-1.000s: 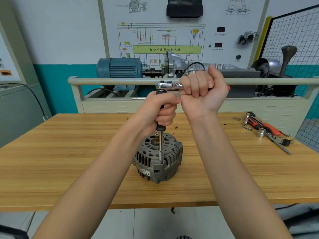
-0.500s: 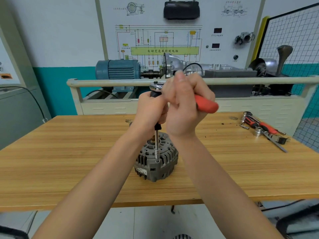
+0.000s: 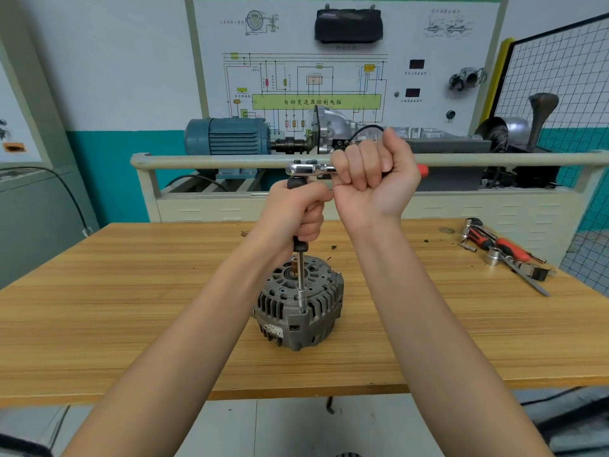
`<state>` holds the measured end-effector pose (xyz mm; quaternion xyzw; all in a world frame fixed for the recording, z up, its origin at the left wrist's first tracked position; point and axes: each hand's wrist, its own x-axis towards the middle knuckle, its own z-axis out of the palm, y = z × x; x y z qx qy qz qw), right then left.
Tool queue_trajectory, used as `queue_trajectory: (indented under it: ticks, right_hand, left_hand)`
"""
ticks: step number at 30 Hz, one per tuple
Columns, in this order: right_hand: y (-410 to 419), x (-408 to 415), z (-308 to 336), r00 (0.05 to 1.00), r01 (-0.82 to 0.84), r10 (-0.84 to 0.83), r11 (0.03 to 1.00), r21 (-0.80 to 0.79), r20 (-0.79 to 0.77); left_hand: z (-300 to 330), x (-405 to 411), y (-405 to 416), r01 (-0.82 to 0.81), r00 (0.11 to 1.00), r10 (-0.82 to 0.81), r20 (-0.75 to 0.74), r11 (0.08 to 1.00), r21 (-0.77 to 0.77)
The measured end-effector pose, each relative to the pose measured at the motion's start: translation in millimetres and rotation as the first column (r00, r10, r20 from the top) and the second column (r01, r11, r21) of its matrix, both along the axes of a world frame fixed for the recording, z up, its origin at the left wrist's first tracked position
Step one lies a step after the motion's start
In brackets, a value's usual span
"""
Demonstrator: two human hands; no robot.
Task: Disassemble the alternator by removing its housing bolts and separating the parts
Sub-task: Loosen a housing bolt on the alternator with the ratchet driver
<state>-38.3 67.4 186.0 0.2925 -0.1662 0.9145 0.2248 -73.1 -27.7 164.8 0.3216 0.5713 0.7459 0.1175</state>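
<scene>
Head view: wood-grain counter (image 3: 99, 324), white-and-teal wall, wiring-diagram panel (image 3: 316, 80) behind. Grey ribbed alternator (image 3: 298, 305) stood mid-counter, nearer front edge. Left hand (image 3: 296, 212) fingers gripped upright black extension handle (image 3: 300, 245); right hand (image 3: 372, 179) fingers gripped chrome ratchet (image 3: 309, 168). Loose tools (image 3: 504, 255) lay near right edge.

A grey alternator (image 3: 298, 303) stands on the wooden worktop (image 3: 131, 308). The left hand (image 3: 293, 214) grips a long upright extension bar (image 3: 301, 282) seated at its rim; the right hand (image 3: 374, 176) holds the ratchet (image 3: 308, 169) level on top. Spare tools (image 3: 504, 255) lie well apart, to the right.
</scene>
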Motion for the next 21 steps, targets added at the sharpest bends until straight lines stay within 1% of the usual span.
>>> queue_trajectory:
  ticks: [2, 3, 4, 5, 6, 7, 8, 9, 10, 11, 12, 13, 15, 17, 19, 21]
  right_hand:
    - [-11.1, 6.6, -3.9, 0.977, 0.199, -0.189, 0.974, 0.110, -0.096]
    - [-19.3, 9.4, -6.5, 0.936, 0.334, -0.310, 0.931, 0.148, -0.166]
    - [-28.3, 11.8, -9.5, 0.866, 0.484, -0.442, 0.859, 0.167, -0.235]
    - [-37.0, 13.8, -12.7, 0.771, 0.624, -0.564, 0.762, 0.175, -0.296]
    - [-44.4, 15.3, -15.7, 0.676, 0.728, -0.648, 0.662, 0.181, -0.350]
    - [-50.0, 16.6, -17.9, 0.605, 0.790, -0.692, 0.583, 0.189, -0.395]
    - [-53.3, 17.2, -19.5, 0.568, 0.818, -0.705, 0.540, 0.198, -0.424]
    - [-54.1, 17.3, -19.7, 0.562, 0.823, -0.705, 0.529, 0.207, -0.433]
    - [-53.1, 17.1, -18.6, 0.579, 0.811, -0.696, 0.543, 0.216, -0.425]
    - [-50.5, 16.5, -16.6, 0.613, 0.785, -0.677, 0.580, 0.219, -0.407]
    - [-46.6, 15.1, -14.2, 0.662, 0.742, -0.642, 0.636, 0.214, -0.387]
    - [-41.2, 13.5, -11.7, 0.721, 0.679, -0.587, 0.705, 0.205, -0.367]
    - [-28.2, 10.8, -5.9, 0.856, 0.487, -0.422, 0.851, 0.195, -0.298]
    - [-13.9, 8.8, -1.4, 0.965, 0.234, -0.208, 0.959, 0.162, -0.160]
    - [-1.6, 5.2, 0.8, 0.999, 0.003, 0.000, 0.998, 0.064, -0.043]
    - [5.0, 1.2, 2.4, 0.993, -0.118, 0.118, 0.993, -0.026, -0.004]
  left_hand:
    - [-1.1, 4.5, 5.4, -0.181, 0.983, 0.181, 0.003, 0.983, 0.027]
    - [-1.9, 6.7, 8.3, -0.269, 0.963, 0.269, 0.003, 0.962, 0.038]
    - [-3.4, 8.1, 11.2, -0.344, 0.939, 0.345, -0.006, 0.938, 0.048]
    - [-4.5, 10.2, 13.4, -0.405, 0.913, 0.406, -0.022, 0.913, 0.051]
    - [-5.5, 12.1, 14.6, -0.443, 0.894, 0.445, -0.042, 0.895, 0.057]
    - [-5.6, 14.7, 14.2, -0.451, 0.888, 0.455, -0.062, 0.890, 0.063]
    - [-5.8, 16.1, 12.9, -0.436, 0.894, 0.441, -0.085, 0.897, 0.072]
    - [-5.8, 16.5, 11.0, -0.413, 0.902, 0.419, -0.107, 0.908, 0.077]
    - [-5.6, 15.0, 8.8, -0.393, 0.909, 0.400, -0.117, 0.916, 0.077]
    - [-5.1, 12.3, 6.1, -0.370, 0.922, 0.375, -0.097, 0.927, 0.066]
    - [-4.7, 8.7, 3.4, -0.321, 0.944, 0.324, -0.061, 0.946, 0.053]
    - [-4.5, 5.4, 0.7, -0.238, 0.971, 0.239, -0.028, 0.970, 0.048]
    - [-3.5, -0.4, -4.5, -0.061, 0.998, 0.062, -0.017, 0.997, 0.047]
    - [-2.5, -5.5, -8.9, 0.073, 0.997, -0.072, -0.033, 0.997, 0.024]
    - [-1.8, -7.5, -10.8, 0.185, 0.982, -0.186, -0.043, 0.982, -0.027]
    - [-1.7, -7.2, -10.2, 0.268, 0.963, -0.270, -0.029, 0.962, -0.051]
